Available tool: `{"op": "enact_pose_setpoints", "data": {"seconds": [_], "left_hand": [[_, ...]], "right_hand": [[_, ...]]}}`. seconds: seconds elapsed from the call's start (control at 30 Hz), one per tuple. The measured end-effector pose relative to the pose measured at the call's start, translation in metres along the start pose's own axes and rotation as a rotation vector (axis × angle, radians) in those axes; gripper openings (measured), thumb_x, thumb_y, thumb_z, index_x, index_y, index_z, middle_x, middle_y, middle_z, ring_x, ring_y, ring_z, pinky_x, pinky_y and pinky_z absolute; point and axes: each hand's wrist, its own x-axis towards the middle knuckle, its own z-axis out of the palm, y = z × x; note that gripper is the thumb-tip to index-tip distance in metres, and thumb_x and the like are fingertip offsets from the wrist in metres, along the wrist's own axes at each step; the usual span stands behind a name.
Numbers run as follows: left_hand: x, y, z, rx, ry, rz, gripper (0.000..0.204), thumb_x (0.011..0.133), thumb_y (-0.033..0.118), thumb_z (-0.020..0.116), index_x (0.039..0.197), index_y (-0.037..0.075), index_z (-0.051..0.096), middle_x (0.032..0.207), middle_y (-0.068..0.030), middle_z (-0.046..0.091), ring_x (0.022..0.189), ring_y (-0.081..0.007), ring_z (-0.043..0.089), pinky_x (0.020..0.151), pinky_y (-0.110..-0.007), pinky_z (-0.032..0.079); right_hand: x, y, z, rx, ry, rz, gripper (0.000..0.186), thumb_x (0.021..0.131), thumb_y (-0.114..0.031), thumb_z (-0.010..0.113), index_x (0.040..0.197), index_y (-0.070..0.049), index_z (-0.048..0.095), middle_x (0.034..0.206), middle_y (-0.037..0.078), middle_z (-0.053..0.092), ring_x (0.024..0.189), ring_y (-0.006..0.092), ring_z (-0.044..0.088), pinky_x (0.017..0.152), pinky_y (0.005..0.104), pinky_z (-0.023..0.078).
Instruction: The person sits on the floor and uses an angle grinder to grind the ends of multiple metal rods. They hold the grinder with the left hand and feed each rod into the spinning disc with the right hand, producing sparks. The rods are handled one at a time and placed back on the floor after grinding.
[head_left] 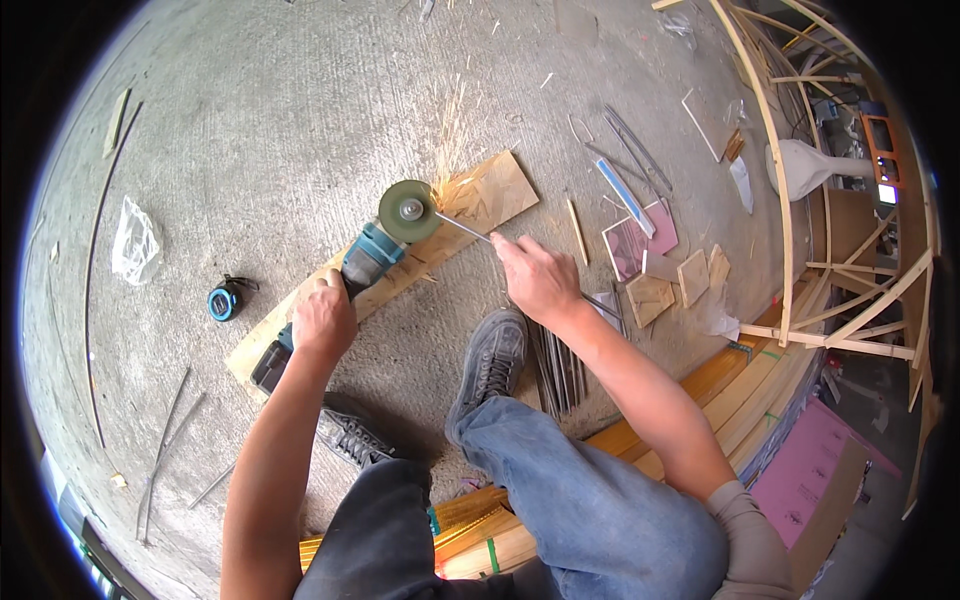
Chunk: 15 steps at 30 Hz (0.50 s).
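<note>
My left hand grips the body of a teal and black angle grinder lying over a wooden board on the concrete floor. Its round green disc meets the tip of a thin metal rod, and orange sparks fly up and away from that point. My right hand pinches the rod's near end and holds it against the disc. My two feet in grey shoes rest just below the board.
A blue tape measure lies left of the board. A bundle of metal rods sits by my right shoe. Small wood and pink pieces lie to the right, beside a curved wooden frame. Loose wires and a crumpled plastic bag lie at left.
</note>
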Motion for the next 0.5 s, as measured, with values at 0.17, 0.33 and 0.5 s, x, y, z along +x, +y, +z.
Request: {"op": "enact_pose_setpoints", "data": {"seconds": [0.17, 0.33, 0.5], "left_hand": [[0.0, 0.001, -0.001, -0.019, -0.001, -0.01, 0.027, 0.089, 0.014, 0.058, 0.11, 0.0, 0.048, 0.101, -0.0229, 0.062, 0.094, -0.0395, 0.066, 0.081, -0.047, 0.053], [-0.001, 0.002, -0.002, -0.026, 0.012, -0.008, 0.026, 0.089, 0.014, 0.057, 0.109, -0.001, 0.049, 0.1, -0.0231, 0.063, 0.094, -0.0399, 0.066, 0.082, -0.048, 0.053], [-0.002, 0.0, -0.001, 0.004, 0.04, 0.016, 0.026, 0.089, 0.013, 0.056, 0.109, -0.001, 0.049, 0.101, -0.0234, 0.063, 0.094, -0.0397, 0.066, 0.082, -0.048, 0.053]], "right_hand": [[0.002, -0.001, -0.002, 0.03, -0.05, 0.024, 0.027, 0.092, -0.013, 0.053, 0.116, -0.01, 0.066, 0.085, 0.013, 0.068, 0.071, 0.0355, 0.067, 0.061, 0.047, 0.054], [0.006, 0.0, -0.004, 0.184, -0.095, 0.08, 0.027, 0.094, -0.017, 0.05, 0.116, -0.009, 0.063, 0.089, 0.02, 0.069, 0.079, 0.04, 0.068, 0.068, 0.0504, 0.053], [0.013, 0.0, -0.013, 0.377, -0.264, 0.331, 0.03, 0.094, -0.023, 0.054, 0.12, -0.01, 0.062, 0.095, 0.02, 0.07, 0.086, 0.0388, 0.068, 0.074, 0.0482, 0.053]]}}
